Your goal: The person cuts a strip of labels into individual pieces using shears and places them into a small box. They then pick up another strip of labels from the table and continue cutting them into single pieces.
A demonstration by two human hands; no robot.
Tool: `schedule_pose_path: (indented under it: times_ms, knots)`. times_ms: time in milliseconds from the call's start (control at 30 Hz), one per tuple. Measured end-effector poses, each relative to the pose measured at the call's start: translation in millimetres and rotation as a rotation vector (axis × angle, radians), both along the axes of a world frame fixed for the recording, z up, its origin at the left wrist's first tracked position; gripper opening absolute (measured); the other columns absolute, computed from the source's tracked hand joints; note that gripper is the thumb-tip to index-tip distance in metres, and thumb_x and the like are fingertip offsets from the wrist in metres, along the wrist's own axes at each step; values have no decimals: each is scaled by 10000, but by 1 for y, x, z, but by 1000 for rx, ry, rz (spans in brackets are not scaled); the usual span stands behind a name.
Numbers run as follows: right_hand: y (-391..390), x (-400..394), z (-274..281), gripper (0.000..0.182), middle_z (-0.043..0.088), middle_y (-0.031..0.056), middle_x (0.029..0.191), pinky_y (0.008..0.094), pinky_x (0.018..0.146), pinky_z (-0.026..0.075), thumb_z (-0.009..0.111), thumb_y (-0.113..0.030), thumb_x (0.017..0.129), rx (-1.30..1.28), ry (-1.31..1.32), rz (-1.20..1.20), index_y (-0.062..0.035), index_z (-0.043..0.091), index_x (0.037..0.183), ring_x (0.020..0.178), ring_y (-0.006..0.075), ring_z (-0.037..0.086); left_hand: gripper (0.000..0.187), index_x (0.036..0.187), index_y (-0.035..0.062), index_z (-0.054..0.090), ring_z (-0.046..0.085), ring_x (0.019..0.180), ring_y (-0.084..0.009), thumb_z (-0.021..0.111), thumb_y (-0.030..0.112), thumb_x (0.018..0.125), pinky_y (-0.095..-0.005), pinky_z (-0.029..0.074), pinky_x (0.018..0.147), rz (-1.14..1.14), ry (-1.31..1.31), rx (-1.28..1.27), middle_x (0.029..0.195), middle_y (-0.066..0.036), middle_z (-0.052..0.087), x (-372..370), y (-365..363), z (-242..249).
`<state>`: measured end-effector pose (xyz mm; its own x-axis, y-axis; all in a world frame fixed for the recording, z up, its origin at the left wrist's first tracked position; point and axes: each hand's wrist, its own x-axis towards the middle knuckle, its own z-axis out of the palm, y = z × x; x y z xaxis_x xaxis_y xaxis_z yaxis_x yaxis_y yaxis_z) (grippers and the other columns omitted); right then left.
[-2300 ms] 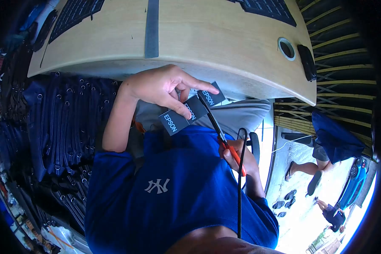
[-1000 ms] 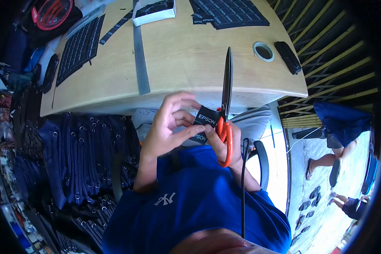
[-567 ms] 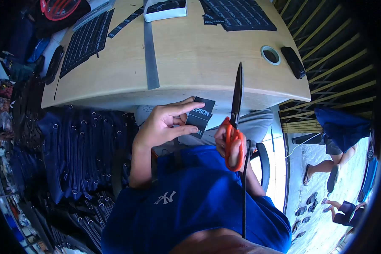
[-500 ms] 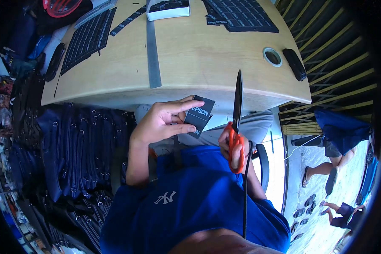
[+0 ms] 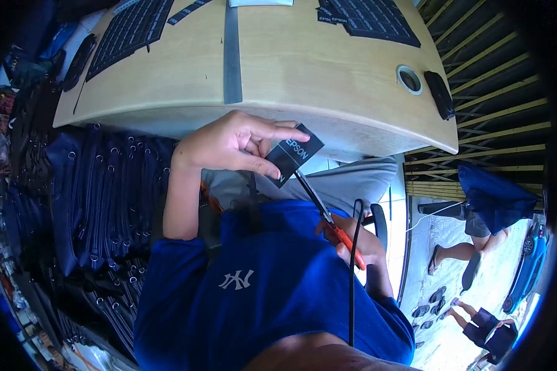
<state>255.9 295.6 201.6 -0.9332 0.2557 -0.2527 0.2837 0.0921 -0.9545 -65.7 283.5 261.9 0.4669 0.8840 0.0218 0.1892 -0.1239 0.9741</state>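
Between thumb and fingers, my left hand (image 5: pixel 244 143) pinches a black label piece (image 5: pixel 295 154) printed EPSON in white, with a thin line across it. My right hand (image 5: pixel 356 242) is closed round the orange handles of a pair of scissors (image 5: pixel 323 210). The scissors point up and left, their blade tips right at the lower right edge of the label, by its printed line. Both hands are over my lap, in front of the table edge.
On the table (image 5: pixel 315 74) lie printed black sheets (image 5: pixel 380 21), more sheets (image 5: pixel 133 37) at left, a tape roll (image 5: pixel 409 80) and a black pouch (image 5: pixel 439 96). Dark blue straps (image 5: pixel 111 191) hang at left. A black cord (image 5: pixel 353 290) runs down my front. People are outside at right.
The scissors have swung from upright, away from the label, to tilted left with their tips at its edge. The label has turned slightly in my left hand. The camera view has shifted.
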Motion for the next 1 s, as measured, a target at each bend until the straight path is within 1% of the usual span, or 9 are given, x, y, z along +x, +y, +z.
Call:
schedule_pose_path:
  times_ms: [67,333,400,433,500,600,833,933,1000]
  knots:
    - [-1,3,-2,799,517,136,734,384,618,414,442,-718,799,-23,-6,5,41,555,1022,659,275,535,643,1279,28,529,476,567,-15,754,-51,681,-162,405,595,8,-13,12,621,29,521,-2,0,0]
    - [-1,3,2,768,490,106,652,351,581,413,450,-713,798,7,34,-21,18,572,997,583,259,516,661,1285,59,532,467,541,-25,757,-45,673,-170,399,562,-16,71,-44,659,8,582,2,-5,1]
    - [-3,0,-1,793,504,123,666,366,577,417,434,-733,792,7,41,-44,33,578,946,582,267,524,653,1275,92,549,465,529,-31,769,-10,668,-178,407,539,-45,122,1,825,-69,682,8,-5,-2]
    - [-3,-1,-2,823,519,141,679,380,572,421,418,-752,786,12,51,-61,47,583,894,580,275,532,653,1275,92,549,465,529,-31,769,-10,668,-178,407,539,-47,120,-1,825,-69,682,11,-4,-2]
    - [-2,-7,1,850,533,152,692,392,570,424,403,-767,780,9,67,-67,62,579,840,580,280,540,649,1264,111,560,473,519,-40,782,26,660,-186,425,526,-73,168,26,1062,-130,669,15,-3,-2]
    - [-4,-10,3,885,552,167,712,406,567,428,383,-781,776,8,81,-86,84,569,763,582,287,552,643,1256,114,566,472,511,-46,786,44,655,-190,435,515,-103,179,-13,1189,-135,612,17,-2,-6]
    - [-6,-8,-5,871,560,173,726,402,560,432,382,-764,792,-27,118,-103,86,568,755,583,290,558,634,1245,129,579,463,489,-47,787,54,650,-202,452,533,-94,153,-6,1170,-169,608,20,-2,-7]
    - [-5,-9,-3,851,557,167,720,397,555,427,388,-748,803,-10,109,-95,82,570,761,576,287,553,642,1248,132,577,457,472,-52,793,68,648,-206,461,560,-99,158,54,991,-161,682,21,-2,-7]
    - [-5,-8,-7,839,556,163,717,396,553,425,389,-739,810,3,130,-90,80,569,766,573,286,549,649,1251,135,576,461,465,-56,797,79,643,-207,464,584,-120,177,22,748,-115,685,21,-1,-4]
